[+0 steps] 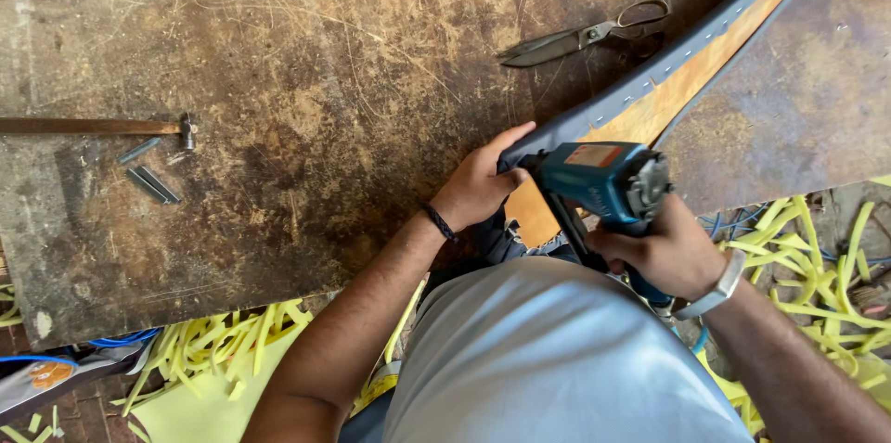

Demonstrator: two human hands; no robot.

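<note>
Stapling grey fabric onto a long wooden strip

The right hand (673, 253) grips the blue staple gun (603, 181) at frame centre; the left hand (478, 188) pinches grey fabric (650, 72) over the wooden strip (691, 81). Best kept taut, gun square. Scarred worktable (306, 81) carries scissors (585, 35) and hammer (102, 127); yellow foam scraps (807, 257) litter the floor.

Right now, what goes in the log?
left hand: pressing grey fabric strip | right hand: gripping blue staple gun | scissors: lying apart

L hand (478, 185) pressed flat, R hand (668, 253) w/ closed grip.
</note>
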